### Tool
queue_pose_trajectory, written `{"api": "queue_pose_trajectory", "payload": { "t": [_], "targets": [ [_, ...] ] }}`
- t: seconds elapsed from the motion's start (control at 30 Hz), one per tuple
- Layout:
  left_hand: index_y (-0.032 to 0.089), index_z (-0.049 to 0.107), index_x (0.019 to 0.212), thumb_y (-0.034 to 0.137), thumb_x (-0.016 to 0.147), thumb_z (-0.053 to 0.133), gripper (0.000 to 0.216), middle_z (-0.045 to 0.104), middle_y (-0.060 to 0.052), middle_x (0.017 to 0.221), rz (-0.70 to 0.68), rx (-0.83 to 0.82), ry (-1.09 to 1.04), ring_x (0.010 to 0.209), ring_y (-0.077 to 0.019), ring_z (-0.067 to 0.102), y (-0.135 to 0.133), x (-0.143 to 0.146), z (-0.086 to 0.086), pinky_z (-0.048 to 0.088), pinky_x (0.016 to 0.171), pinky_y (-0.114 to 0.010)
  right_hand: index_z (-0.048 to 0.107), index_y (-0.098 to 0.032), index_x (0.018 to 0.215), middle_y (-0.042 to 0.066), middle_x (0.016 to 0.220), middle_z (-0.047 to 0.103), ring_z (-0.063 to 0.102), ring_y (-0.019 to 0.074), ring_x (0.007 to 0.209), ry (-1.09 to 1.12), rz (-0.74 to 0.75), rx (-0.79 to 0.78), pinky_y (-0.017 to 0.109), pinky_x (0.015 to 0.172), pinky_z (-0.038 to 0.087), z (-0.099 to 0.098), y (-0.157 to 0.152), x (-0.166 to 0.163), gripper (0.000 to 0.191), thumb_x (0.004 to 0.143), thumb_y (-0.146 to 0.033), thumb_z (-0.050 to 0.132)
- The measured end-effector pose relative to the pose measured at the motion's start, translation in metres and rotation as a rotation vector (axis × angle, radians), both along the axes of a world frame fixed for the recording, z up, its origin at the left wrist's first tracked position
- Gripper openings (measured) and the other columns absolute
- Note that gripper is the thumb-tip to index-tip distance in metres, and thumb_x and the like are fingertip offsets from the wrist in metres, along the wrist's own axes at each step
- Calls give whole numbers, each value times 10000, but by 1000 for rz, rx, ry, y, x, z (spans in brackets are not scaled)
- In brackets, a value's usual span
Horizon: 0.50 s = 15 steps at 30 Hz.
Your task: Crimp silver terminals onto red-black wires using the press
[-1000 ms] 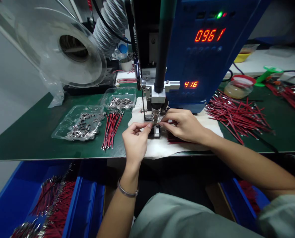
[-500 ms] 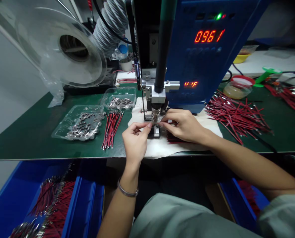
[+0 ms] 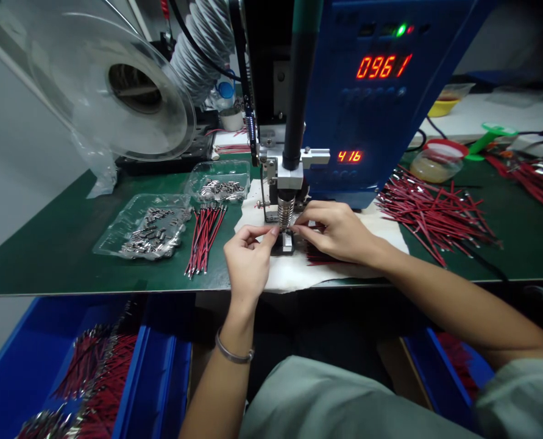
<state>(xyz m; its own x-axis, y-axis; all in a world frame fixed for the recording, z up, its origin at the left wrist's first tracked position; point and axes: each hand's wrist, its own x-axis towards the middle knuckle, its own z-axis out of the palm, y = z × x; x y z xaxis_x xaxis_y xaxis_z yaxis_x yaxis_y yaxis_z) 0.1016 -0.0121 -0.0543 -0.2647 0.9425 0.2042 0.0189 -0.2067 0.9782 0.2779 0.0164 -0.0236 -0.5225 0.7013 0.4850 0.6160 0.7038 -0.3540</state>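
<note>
My left hand is closed in a pinch, thumb against forefinger, just left of the spring-wrapped tip of a blue bench machine. From the other side my right hand pinches close to the same tip. Whatever sits between the fingers of either hand is too small or hidden to make out. Between the fingertips, a small metal block stands below the tip on a black base. Thin dark red wires lie on a white cloth, partly under my right hand.
Left of the cloth are a bundle of red and black wires and two clear trays of small metal parts. A heap of wires lies right, near a red-rimmed tub. Blue bins sit below the table edge.
Both hands hold nearly the same position at the tip. The machine's lower red display now reads 416, where it showed other characters before. The view has shifted very slightly.
</note>
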Motion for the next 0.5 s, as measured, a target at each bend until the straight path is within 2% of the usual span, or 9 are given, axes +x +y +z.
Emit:
{"api": "queue_pose_trajectory", "payload": {
  "t": [0.37, 0.5],
  "targets": [
    [138, 678, 751, 292, 709, 739, 171, 698, -65, 798, -36, 25, -15, 677, -133, 607, -2, -1, 1, 447, 589, -216, 719, -157, 850, 57, 838, 672, 615, 143, 728, 69, 36, 29, 250, 650, 449, -1, 1, 2, 168, 866, -251, 581],
    [132, 678, 756, 299, 709, 739, 183, 690, -63, 798, -37, 33, -9, 624, -110, 573, -2, -3, 0, 408, 539, -201, 734, -171, 860, 54, 837, 674, 611, 131, 699, 60, 42, 67, 242, 619, 447, -3, 2, 4, 182, 868, -281, 588]
  ]
}}
